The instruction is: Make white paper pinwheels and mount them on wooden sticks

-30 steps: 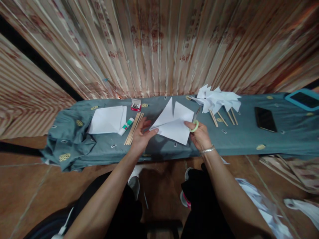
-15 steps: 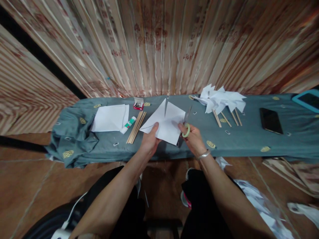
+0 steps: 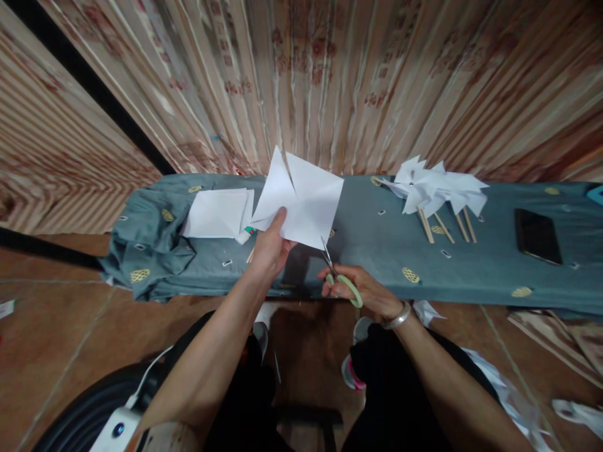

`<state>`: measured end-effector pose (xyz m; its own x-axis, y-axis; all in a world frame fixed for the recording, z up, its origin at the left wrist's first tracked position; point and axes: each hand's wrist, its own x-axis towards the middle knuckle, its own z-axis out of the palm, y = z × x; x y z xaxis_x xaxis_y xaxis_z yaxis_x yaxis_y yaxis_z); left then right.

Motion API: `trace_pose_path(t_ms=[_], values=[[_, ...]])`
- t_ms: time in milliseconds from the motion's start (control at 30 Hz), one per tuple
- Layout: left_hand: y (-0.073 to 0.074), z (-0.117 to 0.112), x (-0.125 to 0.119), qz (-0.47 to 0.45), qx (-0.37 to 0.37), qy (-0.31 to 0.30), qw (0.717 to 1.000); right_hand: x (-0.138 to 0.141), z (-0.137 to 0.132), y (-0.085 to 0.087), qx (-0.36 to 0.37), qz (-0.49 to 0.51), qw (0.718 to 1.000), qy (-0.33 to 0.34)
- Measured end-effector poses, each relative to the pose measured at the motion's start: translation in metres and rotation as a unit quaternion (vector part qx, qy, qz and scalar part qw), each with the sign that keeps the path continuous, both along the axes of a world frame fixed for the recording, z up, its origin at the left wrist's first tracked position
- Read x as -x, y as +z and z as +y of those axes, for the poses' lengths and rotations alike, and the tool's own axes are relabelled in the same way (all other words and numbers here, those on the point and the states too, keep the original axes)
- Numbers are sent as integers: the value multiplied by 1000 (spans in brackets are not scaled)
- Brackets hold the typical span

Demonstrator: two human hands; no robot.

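A white paper square (image 3: 313, 194) is pinched at its lower left by my left hand (image 3: 273, 245), thumb on top. Slits run into the sheet from its top and left corners. My right hand (image 3: 360, 289) grips scissors (image 3: 348, 290) with pale green handles. The blade tips are at the paper's lower right corner. Beneath the sheet's left side, a glue stick (image 3: 244, 236) shows only in part, and just the ends of some wooden sticks (image 3: 250, 255) are visible.
On the cloth-covered table (image 3: 301, 276) lie a stack of white paper (image 3: 214, 213) at left, several paper pinwheels (image 3: 433, 188) on sticks at right, and a black phone (image 3: 537, 235). A curtain (image 3: 301, 88) hangs behind. Paper scraps (image 3: 504, 389) lie at lower right.
The paper has been raised and shifted left, now covering the red box and most of the sticks. My right hand has lowered, and the scissors have come to the paper's lower right corner.
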<state>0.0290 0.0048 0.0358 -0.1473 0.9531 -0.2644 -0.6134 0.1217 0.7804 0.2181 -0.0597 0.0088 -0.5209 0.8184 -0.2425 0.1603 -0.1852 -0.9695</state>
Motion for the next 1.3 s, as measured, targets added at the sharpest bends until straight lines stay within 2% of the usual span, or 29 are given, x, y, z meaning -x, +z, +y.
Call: trace_pose_path(t_ms=[467,1033,1300], values=[[6,-7,-11,-32,28,7,999,-4,4,-3,-11,-11,1000,9],[3,-7,-10,-29,19,3,999,-4,4,-3,-27,-19,999,10],[7,-7,-11,-33,31,8,999,-4,5,-4,-28,-26,999,17]])
